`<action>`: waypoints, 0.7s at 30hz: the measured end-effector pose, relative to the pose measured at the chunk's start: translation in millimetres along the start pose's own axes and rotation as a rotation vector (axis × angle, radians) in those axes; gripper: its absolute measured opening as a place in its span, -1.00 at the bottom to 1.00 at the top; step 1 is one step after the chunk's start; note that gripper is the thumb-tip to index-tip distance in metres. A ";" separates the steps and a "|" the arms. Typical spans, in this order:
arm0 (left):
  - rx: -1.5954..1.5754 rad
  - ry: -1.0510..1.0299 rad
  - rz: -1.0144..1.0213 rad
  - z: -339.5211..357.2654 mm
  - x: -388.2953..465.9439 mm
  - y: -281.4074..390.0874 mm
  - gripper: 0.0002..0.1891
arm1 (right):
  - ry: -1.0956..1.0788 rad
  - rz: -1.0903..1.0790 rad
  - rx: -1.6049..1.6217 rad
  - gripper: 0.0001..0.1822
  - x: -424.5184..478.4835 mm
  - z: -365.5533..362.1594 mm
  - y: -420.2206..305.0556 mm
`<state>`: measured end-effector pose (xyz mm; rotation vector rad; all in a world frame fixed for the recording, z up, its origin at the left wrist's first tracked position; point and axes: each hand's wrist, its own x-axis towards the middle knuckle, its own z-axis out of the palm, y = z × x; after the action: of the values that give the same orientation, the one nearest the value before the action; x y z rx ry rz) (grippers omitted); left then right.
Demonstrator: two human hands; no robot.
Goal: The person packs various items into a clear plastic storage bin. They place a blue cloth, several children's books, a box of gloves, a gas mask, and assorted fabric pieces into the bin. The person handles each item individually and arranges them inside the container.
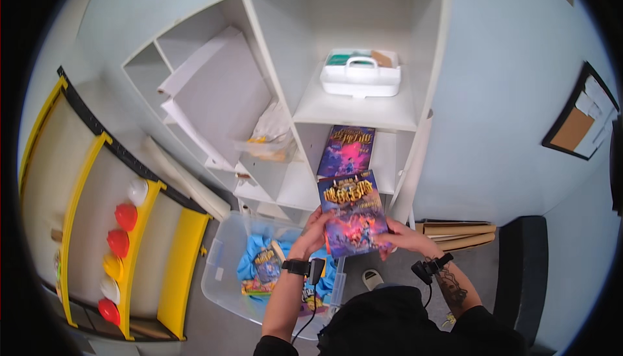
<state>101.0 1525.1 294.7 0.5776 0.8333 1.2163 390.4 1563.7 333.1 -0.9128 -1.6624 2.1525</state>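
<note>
A colourful illustrated book (354,219) with gold title lettering is held between my two hands, cover up. My left hand (314,232) grips its left edge, and my right hand (404,238) has the lower right edge. Just beyond its top edge, a purple illustrated book (346,150) lies on a lower shelf of the white cabinet (355,112). Below my left forearm stands a clear plastic bin (226,278) on the floor. Inside it are blue cloth (249,254), another dark-blue illustrated book (268,264) and more bright printed items, partly hidden by my arm.
A white handled caddy (361,73) sits on the shelf above. Large white panels (219,98) and a clear container with gloves (270,134) fill the left compartments. A yellow rack (141,258) holds several hard hats. Flattened cardboard (457,234) and a black padded block (521,278) stand right.
</note>
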 end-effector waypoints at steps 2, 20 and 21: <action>0.083 0.056 0.141 -2.7 -21.4 -28.3 -0.58 | -0.079 0.034 -0.088 -0.24 -4.1 6.1 11.4; 0.735 1.493 0.206 -180.6 -316.6 -178.3 -0.34 | -0.333 0.047 -0.277 -0.61 147.9 90.1 91.9; 0.736 1.469 0.204 -178.7 -318.0 -176.6 -0.34 | -0.215 0.011 -0.200 -0.63 155.5 105.9 87.1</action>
<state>18.8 1163.8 130.7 0.2443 2.5711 1.4242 219.2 1543.7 217.7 -0.7640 -2.0099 2.1870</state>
